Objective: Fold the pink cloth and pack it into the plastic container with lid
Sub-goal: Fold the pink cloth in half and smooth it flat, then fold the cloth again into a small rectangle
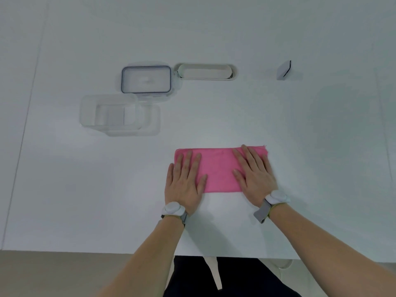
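My left hand point(186, 181) and right hand point(254, 175) lie open and flat on the pink cloth point(218, 168), pressing it to the tabletop point(300, 125) — it looks folded once, perhaps more. The plastic container point(111, 112) at ten o'clock stands empty, its lid point(146, 79) off — packing remains.

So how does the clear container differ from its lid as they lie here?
The container is fully clear and deep, with walls; the lid is flat with a dark blue-grey seal around its rim. The container lies nearer the person and further left; the lid lies behind it, beside a white slot in the table. Both are rounded rectangles of transparent plastic, and nothing lies in or on either.
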### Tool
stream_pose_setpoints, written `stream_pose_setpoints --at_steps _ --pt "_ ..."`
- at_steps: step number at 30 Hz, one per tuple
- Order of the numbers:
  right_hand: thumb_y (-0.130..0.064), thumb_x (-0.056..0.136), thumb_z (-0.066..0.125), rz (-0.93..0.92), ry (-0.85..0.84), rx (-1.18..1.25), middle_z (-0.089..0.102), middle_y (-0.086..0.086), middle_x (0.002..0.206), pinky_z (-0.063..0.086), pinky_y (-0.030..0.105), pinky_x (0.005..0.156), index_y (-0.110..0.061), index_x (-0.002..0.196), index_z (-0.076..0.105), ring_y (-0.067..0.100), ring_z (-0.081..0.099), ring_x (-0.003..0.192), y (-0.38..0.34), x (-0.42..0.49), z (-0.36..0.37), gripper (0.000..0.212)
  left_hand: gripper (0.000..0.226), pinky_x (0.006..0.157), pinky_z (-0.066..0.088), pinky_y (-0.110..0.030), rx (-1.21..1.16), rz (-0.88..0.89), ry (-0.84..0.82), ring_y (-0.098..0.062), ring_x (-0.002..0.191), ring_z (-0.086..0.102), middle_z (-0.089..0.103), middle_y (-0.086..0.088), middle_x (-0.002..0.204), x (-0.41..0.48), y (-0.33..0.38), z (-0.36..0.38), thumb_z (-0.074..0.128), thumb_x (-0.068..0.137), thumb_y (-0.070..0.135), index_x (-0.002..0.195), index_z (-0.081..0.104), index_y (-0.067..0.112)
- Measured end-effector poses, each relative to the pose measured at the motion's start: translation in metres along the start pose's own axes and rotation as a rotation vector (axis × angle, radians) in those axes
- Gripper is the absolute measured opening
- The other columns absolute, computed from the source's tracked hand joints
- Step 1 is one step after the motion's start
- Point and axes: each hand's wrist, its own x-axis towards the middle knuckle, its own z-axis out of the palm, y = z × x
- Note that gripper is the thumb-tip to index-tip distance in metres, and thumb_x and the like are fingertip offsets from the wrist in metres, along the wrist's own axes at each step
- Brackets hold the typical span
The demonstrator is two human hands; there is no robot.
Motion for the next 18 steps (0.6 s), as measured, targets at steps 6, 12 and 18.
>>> stream_pose_setpoints --at_steps 6,12,18 --pt "-0.051 0.106 0.037 0.055 0.074 0.043 0.030 -0.004 0.167 0.024 0.048 0.127 -0.030 0.163 0.023 0.019 0.028 0.153 -0.007 0.002 -0.012 0.062 0.069 0.133 0.001 -0.056 -0.029 0.052 -0.073 -0.018 0.165 -0.013 -0.005 0.008 0.180 0.012 -0.002 -0.017 0.021 0.111 0.061 0.170 -0.007 0.038" --pt "-0.034 0.093 0.059 0.248 0.180 0.070 0.060 0.002 0.138 0.042 0.049 0.109 -0.021 0.142 0.053 0.028 0.051 0.130 0.003 0.013 -0.043 0.051 0.040 0.125 0.012 -0.054 -0.005 0.008 0.053 -0.032 0.154 0.038 0.063 0.004 0.147 0.017 0.026 -0.053 0.049 0.098 0.031 0.135 0.064 0.025" --pt "-0.038 0.095 0.058 0.337 -0.010 0.022 0.062 0.005 0.116 0.045 0.043 0.090 -0.016 0.120 0.060 0.030 0.056 0.108 0.003 0.013 -0.054 0.034 0.029 0.094 0.051 -0.044 -0.188 0.234 -0.118 -0.028 0.111 0.058 0.068 -0.001 0.118 -0.019 0.078 -0.037 0.061 0.090 0.017 0.118 0.069 0.016"
